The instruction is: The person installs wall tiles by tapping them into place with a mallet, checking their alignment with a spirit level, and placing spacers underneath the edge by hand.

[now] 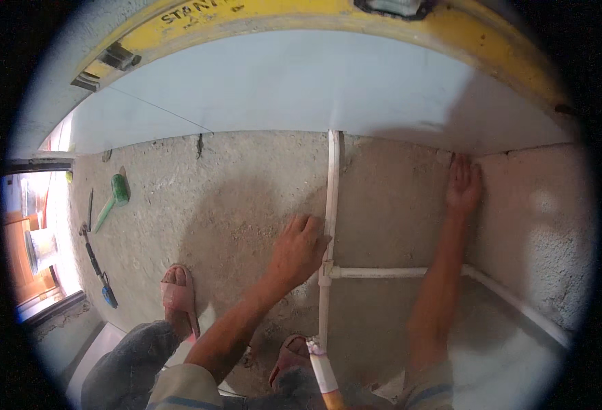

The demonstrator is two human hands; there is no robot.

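The scene sits in soft, fairly dim daylight with a warm grey cast. The strongest light enters from a doorway (pixel 41 239) at the left edge, where it blows out to white glare. A broad, soft shadow lies across the rough mortar floor (pixel 246 184) around the left hand (pixel 299 249). The pale tile (pixel 301 82) above reflects an even sheen. Fisheye distortion bends the yellow level (pixel 451 27) into an arc, a black vignette rings the frame, and detail softens near the rim.
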